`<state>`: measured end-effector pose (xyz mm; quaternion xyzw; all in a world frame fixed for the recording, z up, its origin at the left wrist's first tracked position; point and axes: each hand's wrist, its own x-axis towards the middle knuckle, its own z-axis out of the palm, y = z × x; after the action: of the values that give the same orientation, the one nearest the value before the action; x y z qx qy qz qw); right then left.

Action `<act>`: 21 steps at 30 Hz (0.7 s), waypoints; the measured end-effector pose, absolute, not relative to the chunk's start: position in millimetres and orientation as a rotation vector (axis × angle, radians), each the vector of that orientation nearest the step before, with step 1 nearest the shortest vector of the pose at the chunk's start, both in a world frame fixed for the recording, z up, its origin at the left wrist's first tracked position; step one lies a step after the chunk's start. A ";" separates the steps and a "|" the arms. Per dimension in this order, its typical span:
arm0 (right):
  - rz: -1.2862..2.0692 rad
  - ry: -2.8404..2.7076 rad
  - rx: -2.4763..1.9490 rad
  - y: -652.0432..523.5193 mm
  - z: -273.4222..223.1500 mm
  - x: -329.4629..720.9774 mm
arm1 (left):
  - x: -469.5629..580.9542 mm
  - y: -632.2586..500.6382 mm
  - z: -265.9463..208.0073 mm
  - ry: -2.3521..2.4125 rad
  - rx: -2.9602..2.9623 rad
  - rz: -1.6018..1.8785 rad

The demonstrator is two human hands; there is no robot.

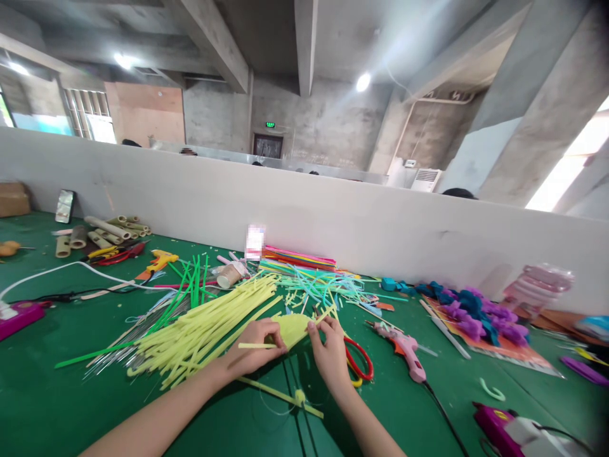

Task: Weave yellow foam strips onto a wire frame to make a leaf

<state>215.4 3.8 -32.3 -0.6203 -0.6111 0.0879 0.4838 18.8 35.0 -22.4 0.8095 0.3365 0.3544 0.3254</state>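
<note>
Over the green table, my left hand (pixel 259 346) pinches the left edge of a flat, rounded pale-yellow piece (pixel 293 329) that looks made of pipe cleaners. A short yellow stem sticks out leftward from under its fingers. The fingers of my right hand (pixel 329 349) are closed on the piece's right side, where a yellow stem end points up. Beside the right hand lie scissors with red handles (pixel 364 362), partly hidden by it. Below the hands are a loose yellow stem (pixel 276 391) and a small yellow ball (pixel 299 397). A large pile of yellow pipe cleaners (pixel 204 330) lies by the left hand.
A pink glue gun (pixel 404 352) with a black cord lies to the right, near purple and teal fuzzy pieces (pixel 476 314). At left are a yellow glue gun (pixel 162 260), bamboo tubes (pixel 111 231) and pliers (pixel 117 254). A white partition (pixel 190 197) runs behind.
</note>
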 end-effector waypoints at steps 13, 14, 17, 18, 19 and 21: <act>0.289 -1.486 -1.506 17.7 -39.8 234.5 | 20.8 19.8 -9.2 0.680 2.470 0.901; 0.301 -1.491 -1.500 18.4 -39.8 235.6 | 20.6 19.2 -8.9 0.664 2.476 0.902; 0.341 -1.503 -1.480 20.0 -39.0 238.3 | 20.3 18.7 -8.5 0.638 2.475 0.900; 0.351 -1.506 -1.474 20.4 -38.6 238.9 | 20.4 18.8 -8.7 0.632 2.476 0.896; 0.361 -1.508 -1.469 20.6 -38.1 239.4 | 20.5 19.0 -9.1 0.624 2.480 0.889; 0.376 -1.510 -1.461 20.8 -37.0 240.0 | 20.7 19.5 -10.5 0.603 2.499 0.872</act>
<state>240.0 20.8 -37.0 -0.5995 -0.6197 0.1543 0.4824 20.7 19.5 -10.5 0.8997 0.2170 0.3140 0.2120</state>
